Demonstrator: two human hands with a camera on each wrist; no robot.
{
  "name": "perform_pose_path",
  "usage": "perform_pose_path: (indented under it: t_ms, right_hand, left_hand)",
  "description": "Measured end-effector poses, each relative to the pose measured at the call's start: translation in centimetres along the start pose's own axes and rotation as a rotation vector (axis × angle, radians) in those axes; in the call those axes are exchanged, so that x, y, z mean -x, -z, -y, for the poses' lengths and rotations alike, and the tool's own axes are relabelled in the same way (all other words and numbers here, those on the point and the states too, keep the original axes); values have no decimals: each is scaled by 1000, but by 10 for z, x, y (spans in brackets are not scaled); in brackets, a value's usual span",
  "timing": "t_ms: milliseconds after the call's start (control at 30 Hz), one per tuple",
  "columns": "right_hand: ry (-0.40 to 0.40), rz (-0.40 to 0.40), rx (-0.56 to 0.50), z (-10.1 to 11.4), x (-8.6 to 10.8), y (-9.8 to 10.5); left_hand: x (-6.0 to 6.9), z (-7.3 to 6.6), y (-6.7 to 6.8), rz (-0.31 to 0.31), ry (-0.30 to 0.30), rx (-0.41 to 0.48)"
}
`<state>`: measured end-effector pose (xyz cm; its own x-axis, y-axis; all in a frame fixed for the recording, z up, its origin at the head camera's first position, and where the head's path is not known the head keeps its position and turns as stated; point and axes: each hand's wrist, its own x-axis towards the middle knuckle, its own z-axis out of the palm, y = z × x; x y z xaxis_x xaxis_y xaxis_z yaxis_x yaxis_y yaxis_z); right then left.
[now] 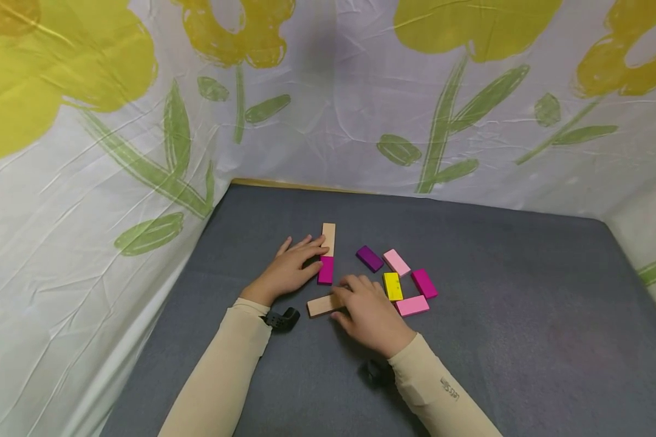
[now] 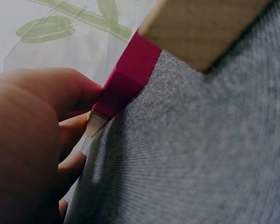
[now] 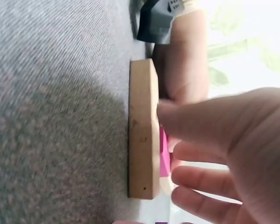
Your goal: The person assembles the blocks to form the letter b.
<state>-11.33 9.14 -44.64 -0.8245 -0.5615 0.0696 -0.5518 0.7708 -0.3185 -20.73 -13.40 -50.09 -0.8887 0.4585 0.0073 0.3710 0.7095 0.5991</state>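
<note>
A wooden block [image 1: 328, 237] and a magenta block [image 1: 325, 271] stand end to end in a line. My left hand [image 1: 285, 272] lies along their left side, the thumb at the magenta block and other fingertips reaching the wooden one. In the left wrist view, the thumb of the left hand [image 2: 32, 135] touches the magenta block [image 2: 130, 70]. My right hand [image 1: 373, 312] is over the right part of another wooden block [image 1: 321, 306]. In the right wrist view, the right hand [image 3: 233, 144] has its thumb by that block's [image 3: 141, 135] upper edge, fingers loosely bent beyond it.
Right of the line lie a purple block [image 1: 369, 258], a light pink block [image 1: 396, 262], a yellow block [image 1: 393, 286], a magenta block [image 1: 424, 283] and a pink block [image 1: 412, 306]. A flowered cloth [image 1: 317, 121] hangs behind the grey table [image 1: 525, 315].
</note>
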Motion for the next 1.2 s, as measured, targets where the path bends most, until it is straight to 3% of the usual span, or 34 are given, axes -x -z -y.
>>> perform_pose_path:
  t_ms: [400,700,1000,1200]
  right_hand:
    - [47,-46,45,-4,1,-1]
    - [5,114,-33,0,1,4]
    - [36,171,-105,1,0,-1]
    - [47,310,-176,1,-2,-2]
  left_hand:
    - [1,-4,2,3,12,12]
    - [1,-3,3,7,-1,15]
    - [0,0,0,0,-10,21]
    - [0,-2,1,0,-9,18]
